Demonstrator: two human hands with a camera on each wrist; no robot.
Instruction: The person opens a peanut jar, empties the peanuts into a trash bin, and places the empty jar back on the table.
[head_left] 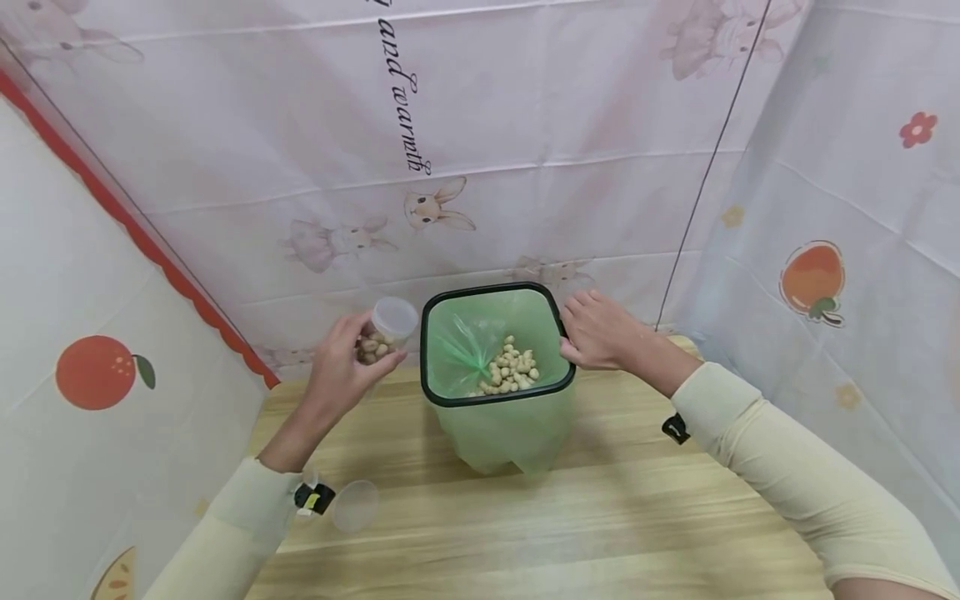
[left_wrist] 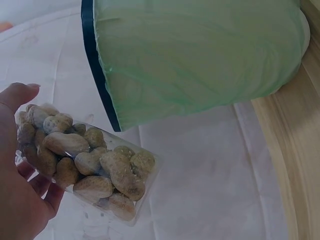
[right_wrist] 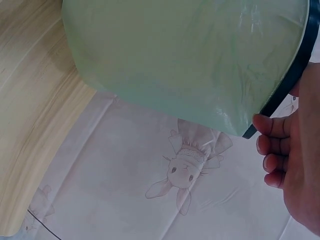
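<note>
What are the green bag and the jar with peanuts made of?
The green bag looks like thin, slightly shiny plastic: it creases and catches light. The jar seems smooth and clear, probably plastic, maybe glass: peanuts show through its wall.

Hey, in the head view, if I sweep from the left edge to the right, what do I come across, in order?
Red fruit print, left grip, clear jar of peanuts, green-lined bin, right grip, orange fruit print, red flower print.
</note>
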